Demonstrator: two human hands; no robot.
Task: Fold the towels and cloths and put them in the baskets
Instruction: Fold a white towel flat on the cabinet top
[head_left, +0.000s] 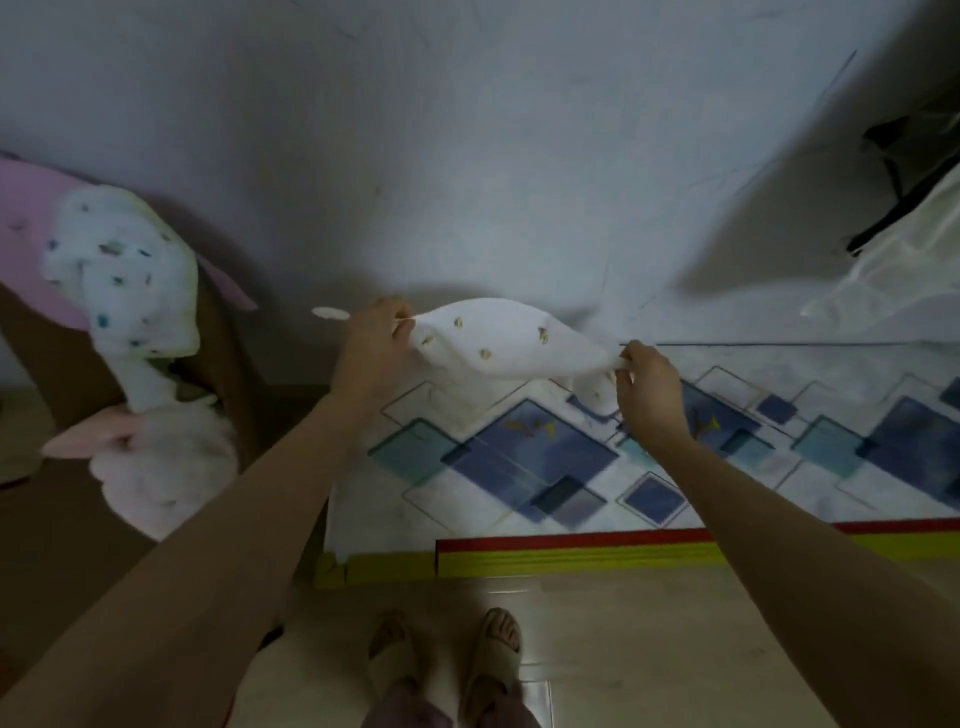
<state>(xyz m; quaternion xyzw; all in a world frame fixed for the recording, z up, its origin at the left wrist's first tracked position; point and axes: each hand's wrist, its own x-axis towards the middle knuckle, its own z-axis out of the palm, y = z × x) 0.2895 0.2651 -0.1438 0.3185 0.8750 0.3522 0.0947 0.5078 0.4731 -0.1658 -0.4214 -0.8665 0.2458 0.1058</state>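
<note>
Both hands are raised in front of the person, holding a white cloth (511, 340) stretched in the air between them. The left hand (371, 345) pinches one end with curled fingers; the right hand (647, 387) pinches the opposite end between thumb and fingertips. Judged purpose: taking the cloth by two ends pulls it taut and straight, so a fold can be made cleanly. The cloth sags slightly at its middle and a corner hangs below the right hand. It carries small yellowish motifs; these are too small to identify.

The cloth hangs clear of the floor, in front of a pale wall (467, 156) and above a patterned mat (545, 457) of blue and teal diamonds.

To the left, further cloths (124, 270) are draped in a heap over a brown support, one white with coloured spots, with pink pieces (156, 467) below. Judged: these await folding.

No basket can be identified in view. A pale sheet (904, 260) lies at the right edge.

Writing, brands, labels: none legible. The picture is somewhat blurred.
</note>
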